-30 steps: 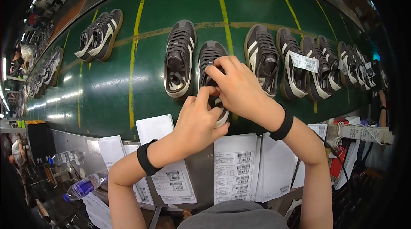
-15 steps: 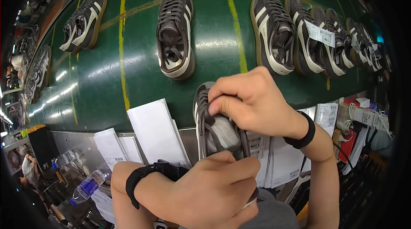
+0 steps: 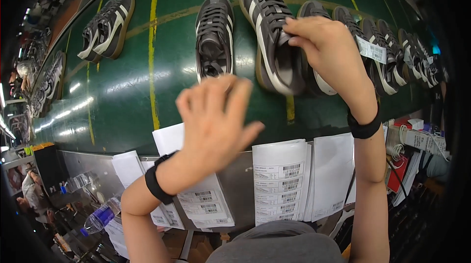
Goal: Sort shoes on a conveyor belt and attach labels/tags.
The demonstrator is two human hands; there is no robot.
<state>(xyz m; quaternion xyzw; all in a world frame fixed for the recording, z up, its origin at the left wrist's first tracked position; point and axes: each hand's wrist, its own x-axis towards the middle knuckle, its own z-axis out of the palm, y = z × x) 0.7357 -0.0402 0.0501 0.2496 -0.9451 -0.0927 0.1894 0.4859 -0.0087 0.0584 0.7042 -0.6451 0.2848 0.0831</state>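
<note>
A dark grey sneaker with white stripes [image 3: 266,22] is at the middle of the green work surface [image 3: 117,108], toe pointing away. My right hand [image 3: 326,44] pinches it at the tongue and upper laces. Whether its sole rests on the surface I cannot tell. My left hand [image 3: 216,115] is spread with nothing in it, slightly blurred, just in front of a second sneaker [image 3: 214,27]. The fingers hide that sneaker's heel. Behind my right wrist, another sneaker [image 3: 319,82] is partly covered by the held one.
Several matching sneakers [image 3: 380,66] line up at the right, one with a white label [image 3: 371,49]. A pair [image 3: 110,27] lies at the left. Barcode sheets [image 3: 278,184] hang along the near metal edge [image 3: 240,174]. Below left is a bottle with a purple label [image 3: 100,216].
My right hand has carried the sneaker from close to me up among the other shoes. My left hand has left its heel opening, moved away to the left and spread its fingers.
</note>
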